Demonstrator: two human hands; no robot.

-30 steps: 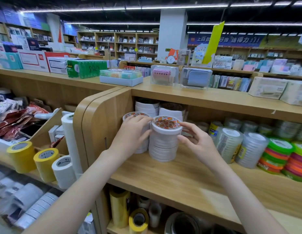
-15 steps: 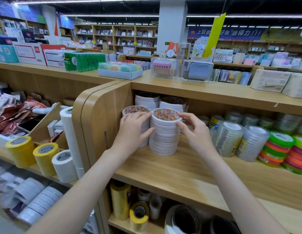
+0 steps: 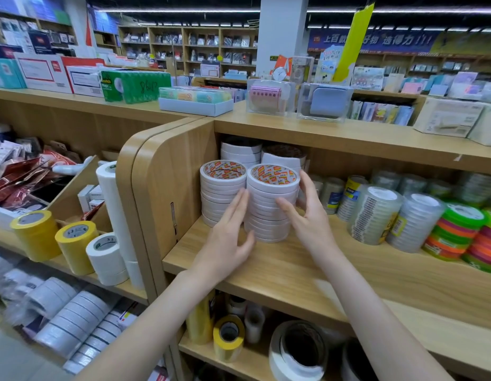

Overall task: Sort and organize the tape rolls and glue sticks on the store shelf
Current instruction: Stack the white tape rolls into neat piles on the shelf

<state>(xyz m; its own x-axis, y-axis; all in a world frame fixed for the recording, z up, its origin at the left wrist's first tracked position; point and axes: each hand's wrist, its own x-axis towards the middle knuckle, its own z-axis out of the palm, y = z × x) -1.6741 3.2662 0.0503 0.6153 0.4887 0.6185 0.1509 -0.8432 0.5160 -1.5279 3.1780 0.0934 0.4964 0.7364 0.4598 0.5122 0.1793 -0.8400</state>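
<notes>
The step in hand looks like squaring up two stacks of white tape rolls at the left end of the shelf [image 3: 307, 259]. The right stack [image 3: 270, 204] stands upright just beside the left stack [image 3: 221, 193], the two touching or nearly so, both close to the shelf's side panel [image 3: 167, 188].

The left hand [image 3: 229, 235] has straight, relaxed fingers [image 3: 240, 204] laid in the gap where the stacks meet, the thumb low near the right stack's base; it grips nothing. The right hand [image 3: 311, 218] cups the right stack's right side with spread fingers and the thumb across the front, steadying rather than clamping it.

Against the earlier frames, the left hand no longer covers the left stack, whose printed core now shows, and it sits lower and nearer. The right stack has gone further in and left, close against its neighbour. The right hand has loosened from a top-edge hold to a side hold.

Next, I judge, a light push from the right should close the pair and straighten the rolls, which look slightly uneven. Clear tape stacks [image 3: 373, 213] and coloured rolls [image 3: 456, 232] further right await attention.
</notes>
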